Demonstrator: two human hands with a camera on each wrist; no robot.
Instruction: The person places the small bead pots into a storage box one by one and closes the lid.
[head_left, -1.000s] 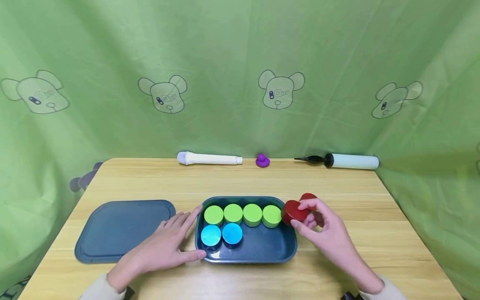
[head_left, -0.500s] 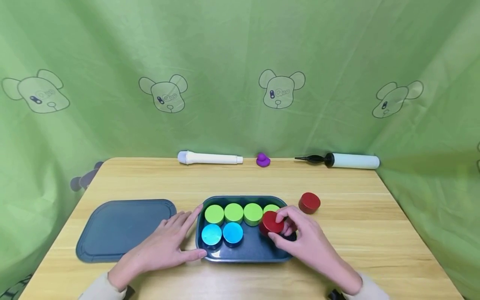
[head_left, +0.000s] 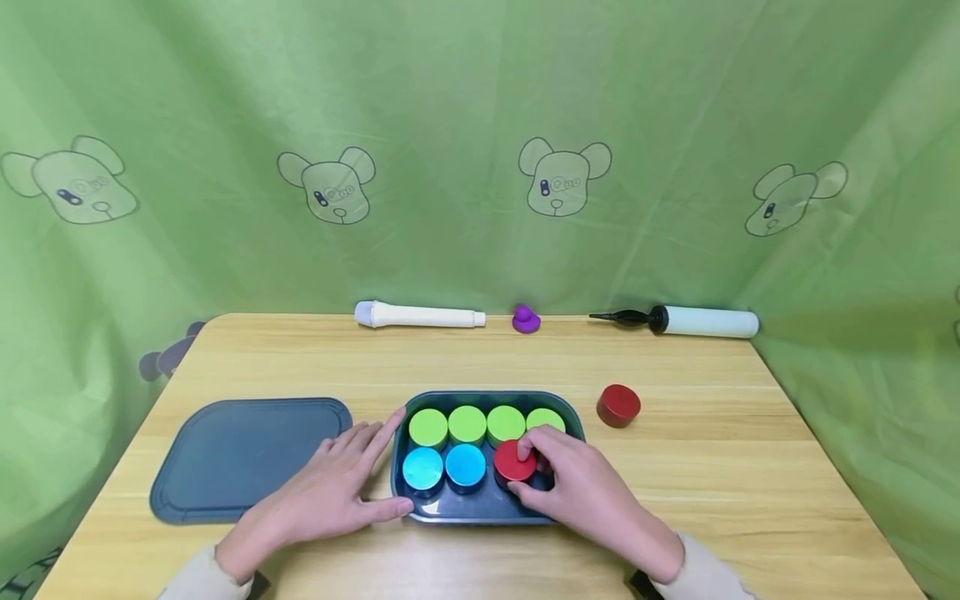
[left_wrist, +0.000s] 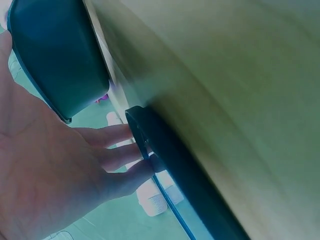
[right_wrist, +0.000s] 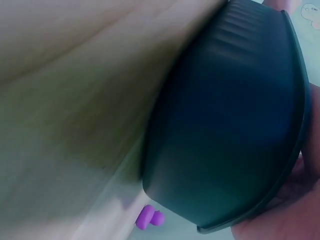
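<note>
A dark blue-grey rectangular box (head_left: pixel 480 515) sits on the table with a row of several green round tins (head_left: pixel 467 426) along its far side. Two blue round tins (head_left: pixel 465 466) stand at its near left. My right hand (head_left: pixel 581 483) pinches a red round tin (head_left: pixel 514 461) inside the box, right of the blue ones. My left hand (head_left: pixel 333 487) rests with spread fingers at the box's left rim, thumb at the near corner and forefinger at the far one. In the left wrist view its other fingers reach the edge of the flat lid (left_wrist: pixel 165 145). The box wall (right_wrist: pixel 235 115) hides most of the right hand's fingers.
Another red round tin (head_left: pixel 618 406) stands on the table right of the box. The dark lid (head_left: pixel 247 458) lies at the left. Along the back edge are a white toy microphone (head_left: pixel 420 316), a purple knobbed piece (head_left: pixel 526 319) and a hand pump (head_left: pixel 675 322).
My right hand has carried the red tin leftward from beyond the box's right rim into the box, beside the blue tins. My left hand has stayed in place.
</note>
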